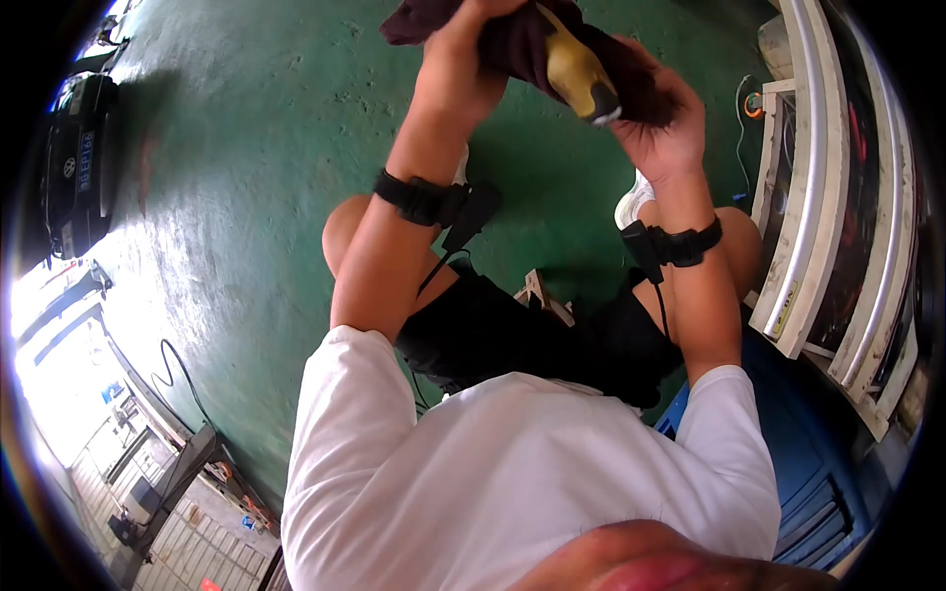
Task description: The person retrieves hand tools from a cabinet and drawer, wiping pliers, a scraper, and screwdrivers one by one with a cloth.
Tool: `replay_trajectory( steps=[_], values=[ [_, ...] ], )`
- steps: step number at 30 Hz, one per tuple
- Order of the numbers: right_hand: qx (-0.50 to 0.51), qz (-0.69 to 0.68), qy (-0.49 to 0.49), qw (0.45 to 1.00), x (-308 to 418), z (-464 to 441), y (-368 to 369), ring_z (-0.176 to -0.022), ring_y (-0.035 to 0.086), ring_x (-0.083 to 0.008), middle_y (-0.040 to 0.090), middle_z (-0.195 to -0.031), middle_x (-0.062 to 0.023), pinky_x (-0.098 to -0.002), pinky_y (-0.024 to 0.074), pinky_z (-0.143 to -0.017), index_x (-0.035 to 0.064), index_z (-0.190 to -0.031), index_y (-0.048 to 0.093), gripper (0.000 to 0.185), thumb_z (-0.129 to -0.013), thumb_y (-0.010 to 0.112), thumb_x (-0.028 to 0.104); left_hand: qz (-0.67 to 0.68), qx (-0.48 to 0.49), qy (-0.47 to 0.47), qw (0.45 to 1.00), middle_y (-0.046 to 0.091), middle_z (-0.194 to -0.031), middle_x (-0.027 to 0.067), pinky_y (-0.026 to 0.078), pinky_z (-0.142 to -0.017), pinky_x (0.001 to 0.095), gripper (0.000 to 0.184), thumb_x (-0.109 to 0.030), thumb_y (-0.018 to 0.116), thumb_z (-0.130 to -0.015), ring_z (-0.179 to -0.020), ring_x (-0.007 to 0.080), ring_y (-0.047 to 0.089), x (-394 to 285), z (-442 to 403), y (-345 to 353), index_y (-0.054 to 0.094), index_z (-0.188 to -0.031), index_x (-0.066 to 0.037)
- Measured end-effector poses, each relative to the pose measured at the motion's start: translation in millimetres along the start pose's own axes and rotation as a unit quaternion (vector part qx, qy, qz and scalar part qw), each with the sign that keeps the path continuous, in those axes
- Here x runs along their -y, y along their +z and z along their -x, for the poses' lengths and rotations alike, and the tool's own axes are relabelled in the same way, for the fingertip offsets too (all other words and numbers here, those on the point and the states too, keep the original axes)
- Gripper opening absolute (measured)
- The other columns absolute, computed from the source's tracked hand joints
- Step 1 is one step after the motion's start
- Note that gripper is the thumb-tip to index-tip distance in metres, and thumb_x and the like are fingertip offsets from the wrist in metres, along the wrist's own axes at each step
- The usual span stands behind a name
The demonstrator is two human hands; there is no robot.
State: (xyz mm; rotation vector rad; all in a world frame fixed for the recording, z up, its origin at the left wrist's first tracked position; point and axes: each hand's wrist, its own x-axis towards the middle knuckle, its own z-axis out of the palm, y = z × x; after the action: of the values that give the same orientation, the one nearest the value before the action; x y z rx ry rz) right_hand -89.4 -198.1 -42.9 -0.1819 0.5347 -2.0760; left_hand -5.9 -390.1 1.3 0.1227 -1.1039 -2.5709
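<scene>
At 12 o'clock, leaning towards 1, a smooth, rounded object in muted yellow (579,67) is held up above a green-painted floor (251,177), well apart from it. Its surface is glossy, lit by a pale highlight; its lower end, angled towards 4 o'clock, is marked with a black patch and finished in a whitish tip, while its upper end is cut off by the frame. What it is cannot be told. It is surrounded by a dark maroon cloth (514,44), soft and bunched, by which it is partly covered on both sides. At 12 o'clock the cloth is grasped in the grip of the left hand (467,54), partly cropped; between 1 and 2 o'clock its other side is grasped in the grip of the right hand (668,128), with the fingers partly hidden. Black straps (695,243) are worn on both forearms. Pale metal frames (808,187) are seen towards 3 o'clock.
</scene>
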Motion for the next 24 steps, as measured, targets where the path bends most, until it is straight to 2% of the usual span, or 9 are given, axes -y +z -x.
replay_trajectory(
  steps=[1,4,6,7,9,11,17,19,24],
  values=[
    [0.062,-0.035,0.009,0.997,-1.0,-0.4,-4.1,-0.112,0.065,-0.0288,0.06,-0.133,-0.0207,-0.0348,0.0578,-0.093,-0.0017,-0.136,0.052,0.047,-0.1,0.044,0.028,0.0,0.0,0.001,1.0,0.059,-0.115,0.0104,0.052,-0.095,0.0393,0.072,-0.007,0.062,-0.086,-0.105,0.0244,0.062,1.3,-0.9,-1.6,0.035,-0.153,-0.008],
    [0.095,-0.071,-0.05,0.992,-15.6,-0.9,0.3,-0.111,0.064,-0.0292,0.058,-0.136,-0.0195,-0.0392,0.0525,-0.099,0.0012,-0.138,0.051,0.051,-0.099,0.055,0.033,0.07,-0.06,0.002,0.996,0.059,-0.114,0.0093,0.052,-0.093,0.0391,0.069,-0.009,0.059,-0.09,-0.1,0.0233,0.062,3.9,-2.0,-2.0,0.033,-0.154,-0.011],
    [0.057,0.095,-0.144,0.983,-24.4,-4.5,3.2,-0.103,0.067,-0.0198,0.065,-0.121,-0.0116,-0.0287,0.056,-0.087,0.0031,-0.128,0.057,0.041,-0.095,0.069,0.024,0.049,-0.048,-0.019,0.997,0.059,-0.113,0.0087,0.053,-0.092,0.0381,0.069,-0.01,0.059,-0.09,-0.1,0.0227,0.062,11.2,0.4,-2.7,0.033,-0.154,-0.011],
    [0.056,0.096,-0.145,0.983,-25.5,-4.1,2.4,-0.103,0.067,-0.0198,0.065,-0.121,-0.0116,-0.0287,0.056,-0.087,0.0031,-0.128,0.057,0.041,-0.095,0.069,0.024,0.028,-0.036,-0.041,0.998,0.06,-0.112,0.0081,0.053,-0.091,0.0371,0.069,-0.01,0.059,-0.09,-0.099,0.0222,0.062,16.5,2.1,-5.0,0.033,-0.154,-0.011],
    [0.009,0.192,-0.121,0.974,-27.1,-2.3,4.1,-0.098,0.065,-0.0132,0.065,-0.111,-0.0034,-0.0267,0.0543,-0.082,0.0053,-0.119,0.06,0.043,-0.085,0.082,0.019,0.009,-0.037,-0.089,0.995,0.061,-0.111,0.0076,0.054,-0.089,0.0349,0.072,-0.007,0.063,-0.088,-0.1,0.0207,0.062,22.2,5.2,-9.6,0.033,-0.154,-0.01],
    [-0.021,0.19,-0.111,0.975,-29.7,-0.5,14.5,-0.094,0.064,-0.0106,0.063,-0.106,-0.0013,-0.0257,0.0537,-0.083,0.0059,-0.121,0.057,0.046,-0.085,0.083,0.017,-0.09,-0.02,-0.013,0.996,0.062,-0.111,0.0072,0.053,-0.088,0.0331,0.077,-0.003,0.067,-0.084,-0.101,0.019,0.062,26.7,9.8,1.5,0.033,-0.153,-0.008],
    [-0.08,0.227,-0.094,0.966,-30.3,-0.5,20.1,-0.096,0.064,-0.0104,0.062,-0.109,-0.0043,-0.0256,0.0544,-0.081,0.0066,-0.132,0.045,0.063,-0.082,0.083,0.013,-0.123,-0.012,0.024,0.992,0.061,-0.113,0.0057,0.052,-0.092,0.0331,0.079,0.0,0.072,-0.082,-0.104,0.0174,0.06,20.1,10.8,9.7,0.035,-0.151,-0.007],
    [-0.106,0.253,-0.039,0.961,-24.9,-0.2,21.2,-0.098,0.063,-0.0098,0.062,-0.111,-0.0039,-0.0264,0.0547,-0.079,0.0043,-0.134,0.045,0.071,-0.077,0.087,0.014,-0.125,-0.014,0.026,0.992,0.061,-0.114,0.0052,0.051,-0.093,0.0329,0.078,-0.001,0.073,-0.082,-0.105,0.0171,0.06,21.9,11.0,11.0,0.035,-0.15,-0.007],
    [-0.027,0.425,-0.015,0.904,-18.9,6.6,17.8,-0.093,0.061,-0.0094,0.062,-0.108,-0.0033,-0.0262,0.0524,-0.069,0.0024,-0.135,0.048,0.072,-0.076,0.087,0.015,-0.215,0.014,0.043,0.976,0.063,-0.109,0.0042,0.051,-0.093,0.0315,0.079,-0.004,0.078,-0.082,-0.102,0.016,0.061,32.1,15.1,11.9,0.036,-0.149,-0.007]
  ],
)
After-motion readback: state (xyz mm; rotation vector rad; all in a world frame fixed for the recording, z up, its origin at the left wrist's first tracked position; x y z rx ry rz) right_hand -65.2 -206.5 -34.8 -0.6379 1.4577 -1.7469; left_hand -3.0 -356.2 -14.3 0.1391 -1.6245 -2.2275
